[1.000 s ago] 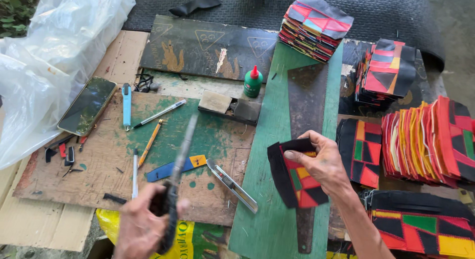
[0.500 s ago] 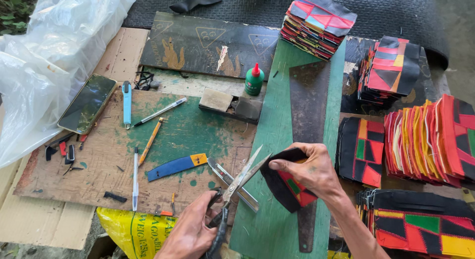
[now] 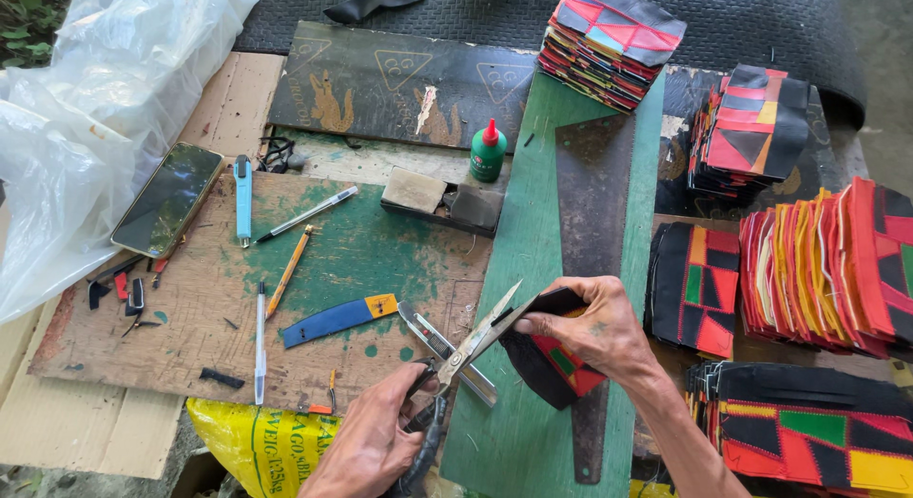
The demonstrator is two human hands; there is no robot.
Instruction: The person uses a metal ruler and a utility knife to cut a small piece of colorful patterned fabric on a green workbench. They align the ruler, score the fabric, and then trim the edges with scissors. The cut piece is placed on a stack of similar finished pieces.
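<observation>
I see left hand point(image 3: 366, 446) gripping scissors point(image 3: 456, 357) — blades open at patchwork piece point(image 3: 552, 360), pinched in right hand point(image 3: 594, 329).

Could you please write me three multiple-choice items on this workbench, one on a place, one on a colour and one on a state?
1. Where does the phone lie?
A. on the stacked patchwork pieces
B. at the board's left edge, beside the clear plastic bag
C. under the saw blade

2. What colour is the cap of the small green glue bottle?
A. red
B. white
C. blue

3. How are the scissors in the left hand?
A. lying flat on the board, untouched
C. held with blades parted at the edge of the black and red piece
B. closed and hanging from a hook

Answers: 1 B, the phone sits next to the bag; 2 A, the cap is red; 3 C, the blades are open against the piece that the right hand holds.
</observation>
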